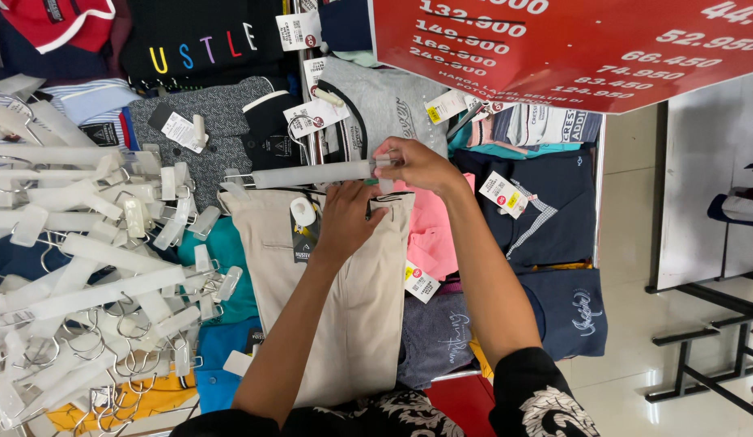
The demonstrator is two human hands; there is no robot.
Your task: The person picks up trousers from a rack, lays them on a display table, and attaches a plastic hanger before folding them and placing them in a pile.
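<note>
Landmark: beige trousers [356,299], laid flat, centre of the clothing pile. Loose white hangers [93,267] heaped left of them. My left hand [344,222] presses flat on their waistband. My right hand [417,164] pinches the clip of the white clip hanger [311,173] above that waistband.

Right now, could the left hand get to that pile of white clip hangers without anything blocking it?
Probably yes. The left hand rests on the beige trousers, and the pile of white clip hangers lies just beside them, uncovered, with only flat folded clothes between.
</note>
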